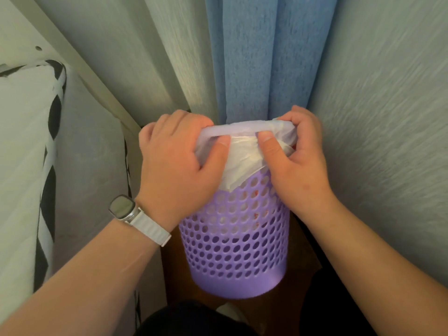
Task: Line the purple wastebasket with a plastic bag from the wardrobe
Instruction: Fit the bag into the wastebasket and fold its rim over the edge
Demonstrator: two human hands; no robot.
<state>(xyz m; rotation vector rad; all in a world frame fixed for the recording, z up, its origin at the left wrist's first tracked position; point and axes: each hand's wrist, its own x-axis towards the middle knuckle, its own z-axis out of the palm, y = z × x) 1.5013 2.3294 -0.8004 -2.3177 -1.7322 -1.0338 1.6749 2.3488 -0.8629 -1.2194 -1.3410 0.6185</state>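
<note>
Purple wastebasket [236, 251]: one is seen, at six o'clock from the frame's centre, a round plastic tub tapering downward, its wall pierced by rows of round holes above a solid band at the base. It is stood upright on a dark brown surface [303, 272].

At nine o'clock a single pale cushion [21, 141] with black-and-white edging is seen. One watch [121, 206] with a rounded rectangular face and a white ribbed strap is worn on the left wrist. The left hand [174, 166] is closed over the rim at the basket's ten o'clock side, fingers curled out of sight behind the rim, thumb pressed flat on the film outside.

One plastic bag [242, 161], thin, white, translucent and crinkled, is stretched over the rim and folded down the outer wall in a pointed flap; more film shows through the holes.

The right hand [298, 166] is clamped on the rim at two o'clock, the bag's bunched edge pinched between thumb and curled fingers.

At twelve o'clock one blue, coarse-woven curtain [261, 57] hangs in folds, flanked by two pale grey-green panels.
</note>
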